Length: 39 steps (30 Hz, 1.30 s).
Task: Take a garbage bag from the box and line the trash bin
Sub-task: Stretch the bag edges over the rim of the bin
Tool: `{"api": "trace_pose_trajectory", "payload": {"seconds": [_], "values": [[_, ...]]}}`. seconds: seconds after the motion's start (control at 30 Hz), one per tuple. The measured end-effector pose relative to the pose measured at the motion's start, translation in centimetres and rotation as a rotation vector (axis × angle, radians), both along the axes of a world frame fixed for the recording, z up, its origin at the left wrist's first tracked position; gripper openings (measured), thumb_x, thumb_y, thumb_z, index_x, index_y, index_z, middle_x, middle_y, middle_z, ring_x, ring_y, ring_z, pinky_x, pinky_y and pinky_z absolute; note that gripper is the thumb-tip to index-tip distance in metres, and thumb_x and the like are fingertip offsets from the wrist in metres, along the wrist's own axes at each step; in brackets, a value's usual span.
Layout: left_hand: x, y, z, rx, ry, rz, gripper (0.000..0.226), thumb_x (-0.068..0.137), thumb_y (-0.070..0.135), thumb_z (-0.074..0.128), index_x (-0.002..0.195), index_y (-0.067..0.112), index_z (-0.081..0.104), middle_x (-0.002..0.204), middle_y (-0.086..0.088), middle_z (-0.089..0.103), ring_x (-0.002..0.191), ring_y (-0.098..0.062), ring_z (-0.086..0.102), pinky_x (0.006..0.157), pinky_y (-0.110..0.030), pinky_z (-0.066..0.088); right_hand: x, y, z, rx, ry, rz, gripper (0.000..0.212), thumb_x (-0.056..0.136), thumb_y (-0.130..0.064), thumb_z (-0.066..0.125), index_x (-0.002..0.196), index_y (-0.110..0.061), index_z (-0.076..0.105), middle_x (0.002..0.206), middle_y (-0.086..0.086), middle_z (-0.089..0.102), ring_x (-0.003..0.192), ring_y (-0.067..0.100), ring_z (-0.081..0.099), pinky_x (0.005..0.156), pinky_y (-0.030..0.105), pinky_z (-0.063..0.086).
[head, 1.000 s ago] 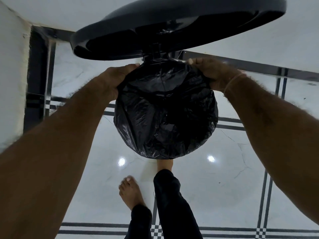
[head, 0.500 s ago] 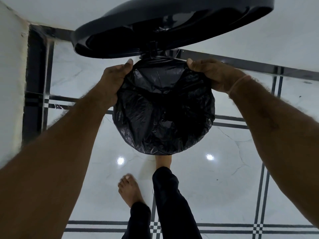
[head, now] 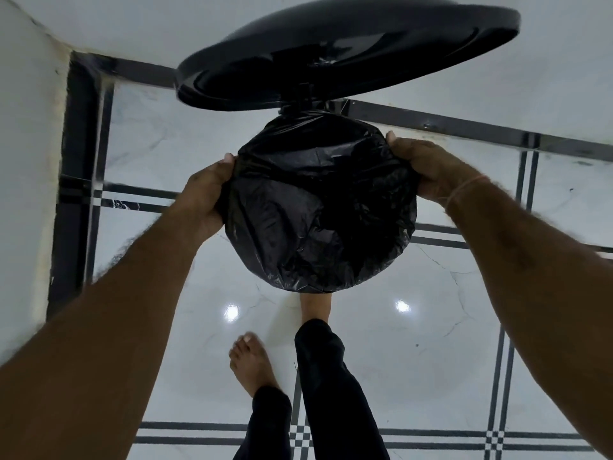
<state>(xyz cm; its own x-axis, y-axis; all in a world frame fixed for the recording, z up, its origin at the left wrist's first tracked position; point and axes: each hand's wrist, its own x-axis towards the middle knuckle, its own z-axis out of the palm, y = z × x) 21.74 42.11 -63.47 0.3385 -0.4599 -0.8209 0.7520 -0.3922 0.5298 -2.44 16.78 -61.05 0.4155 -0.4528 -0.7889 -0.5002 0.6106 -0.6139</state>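
Left hand (head: 207, 190) and right hand (head: 428, 171) grip garbage bag (head: 318, 210) (stretched between them).

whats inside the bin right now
Only the black garbage bag, gripped at its edges by the left hand and right hand. The walls and bottom beneath are covered.

- garbage bag (head: 318, 210): black, glossy, crinkled plastic, stretched over the round mouth of the trash bin (head: 299, 107) and folded down around its rim.
- lid (head: 331, 51): black, round, hinged open, raised behind the bag.
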Motion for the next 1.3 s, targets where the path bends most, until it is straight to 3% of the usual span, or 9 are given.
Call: {"api": "trace_pose_trajectory", "payload": {"seconds": [0.2, 0.37, 0.47, 0.53, 0.6, 0.77, 0.9, 1.1, 1.3], "values": [[-0.4, 1.3, 0.2, -0.030, -0.164, -0.061, 0.029, 0.100, 0.044, 0.061, 0.091, 0.020, 0.072, 0.091, 0.008, 0.076, 0.082, -0.008, 0.070, 0.076, -0.025, 0.055, -2.3, 1.4, -0.6, -0.046, -0.059, -0.113, 0.017, 0.102, -0.019, 0.062, 0.086, -0.015, 0.067, 0.078, -0.002, 0.073, 0.073, 0.011, 0.071, 0.072, 0.028, 0.060], [-1.2, 3.5, 0.4, -0.059, -0.107, -0.128, 0.032, 0.104, 0.049, 0.050, 0.117, 0.034, 0.075, 0.115, 0.013, 0.074, 0.105, -0.015, 0.063, 0.085, -0.035, 0.046, -3.1, 3.3, 1.1, -0.178, 0.024, -0.022, 0.026, 0.103, -0.039, 0.060, 0.107, -0.018, 0.075, 0.100, -0.005, 0.075, 0.096, 0.008, 0.069, 0.082, 0.028, 0.051], [-1.7, 4.9, -0.6, -0.083, -0.066, -0.100, 0.037, 0.105, 0.033, 0.054, 0.139, 0.021, 0.062, 0.139, -0.006, 0.065, 0.118, -0.025, 0.061, 0.092, -0.043, 0.045, -4.1, 3.8, 1.2, -0.133, 0.036, 0.023, 0.032, 0.103, -0.037, 0.061, 0.114, -0.010, 0.075, 0.107, -0.001, 0.078, 0.105, 0.012, 0.070, 0.098, 0.036, 0.051], [-2.3, 4.6, -1.3, -0.108, -0.006, -0.048, 0.040, 0.103, 0.032, 0.055, 0.136, 0.010, 0.062, 0.146, -0.016, 0.060, 0.133, -0.032, 0.058, 0.109, -0.048, 0.043, -4.1, 3.7, 0.8, -0.098, 0.057, 0.024, 0.044, 0.101, -0.042, 0.061, 0.121, -0.005, 0.074, 0.120, 0.005, 0.077, 0.120, 0.018, 0.069, 0.112, 0.041, 0.048], [-2.8, 3.6, -0.8, -0.053, 0.033, 0.049, 0.032, 0.108, 0.035, 0.050, 0.120, 0.013, 0.070, 0.129, -0.008, 0.072, 0.128, -0.027, 0.062, 0.108, -0.041, 0.049, -3.9, 3.3, 0.5, -0.038, 0.056, 0.028, 0.050, 0.102, -0.046, 0.057, 0.127, -0.005, 0.071, 0.128, 0.009, 0.074, 0.125, 0.024, 0.067, 0.115, 0.042, 0.045], [-3.7, 3.0, -0.3, 0.027, 0.124, 0.251, 0.035, 0.106, 0.039, 0.054, 0.126, 0.016, 0.072, 0.130, -0.004, 0.073, 0.125, -0.020, 0.066, 0.112, -0.043, 0.049, -3.8, 3.8, 0.7, -0.015, 0.080, -0.066, 0.054, 0.101, -0.049, 0.059, 0.132, -0.006, 0.068, 0.128, 0.001, 0.074, 0.123, 0.016, 0.066, 0.111, 0.039, 0.049], [-7.1, 4.4, 2.0, 0.095, 0.089, 0.317, 0.028, 0.102, 0.050, 0.057, 0.107, 0.028, 0.074, 0.117, 0.006, 0.073, 0.120, -0.015, 0.063, 0.106, -0.039, 0.049, -4.4, 7.4, 1.3, -0.194, 0.093, -0.331, 0.024, 0.104, -0.034, 0.061, 0.112, -0.013, 0.072, 0.094, -0.004, 0.071, 0.084, 0.010, 0.066, 0.076, 0.031, 0.055], [-11.2, 7.5, 1.3, 0.163, 0.155, 0.361, 0.049, 0.097, 0.053, 0.063, 0.134, 0.021, 0.065, 0.131, -0.001, 0.070, 0.120, -0.022, 0.066, 0.086, -0.039, 0.058, -6.0, 12.2, 0.4, -0.081, 0.170, -0.577, 0.029, 0.100, -0.042, 0.065, 0.103, -0.013, 0.068, 0.100, 0.000, 0.071, 0.092, 0.014, 0.066, 0.086, 0.035, 0.057], [-10.9, 7.7, -0.6, 0.102, 0.145, 0.424, 0.062, 0.091, 0.029, 0.077, 0.142, 0.001, 0.053, 0.141, -0.018, 0.064, 0.131, -0.036, 0.062, 0.096, -0.046, 0.060, -7.6, 11.8, -1.4, 0.186, -0.019, -0.656, 0.056, 0.097, -0.044, 0.064, 0.138, -0.005, 0.062, 0.124, 0.008, 0.074, 0.120, 0.023, 0.068, 0.095, 0.035, 0.061]]}}
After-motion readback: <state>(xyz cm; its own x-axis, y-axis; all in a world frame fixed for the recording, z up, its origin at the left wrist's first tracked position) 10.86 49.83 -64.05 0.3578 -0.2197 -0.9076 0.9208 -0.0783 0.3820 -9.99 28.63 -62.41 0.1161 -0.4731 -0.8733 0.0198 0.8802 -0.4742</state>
